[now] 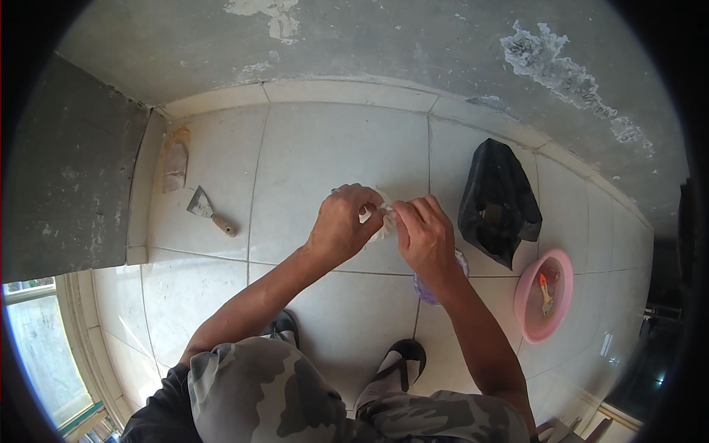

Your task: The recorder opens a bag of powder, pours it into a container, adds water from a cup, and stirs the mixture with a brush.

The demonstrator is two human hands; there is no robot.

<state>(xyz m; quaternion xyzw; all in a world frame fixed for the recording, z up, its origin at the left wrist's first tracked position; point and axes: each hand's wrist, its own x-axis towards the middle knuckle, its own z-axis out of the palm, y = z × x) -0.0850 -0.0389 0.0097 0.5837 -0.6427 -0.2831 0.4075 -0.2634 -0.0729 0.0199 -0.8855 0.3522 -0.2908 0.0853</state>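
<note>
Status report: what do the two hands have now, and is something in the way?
Left hand and right hand pinching whitish crumpled piece. Purplish item partly hidden by right wrist. Nothing visibly blocking.

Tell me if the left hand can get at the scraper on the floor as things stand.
Probably, yes: nothing shows in the way between the left hand and the scraper, only tiled floor. That hand seems to pinch a whitish item, though, so may first need to let go.
</note>
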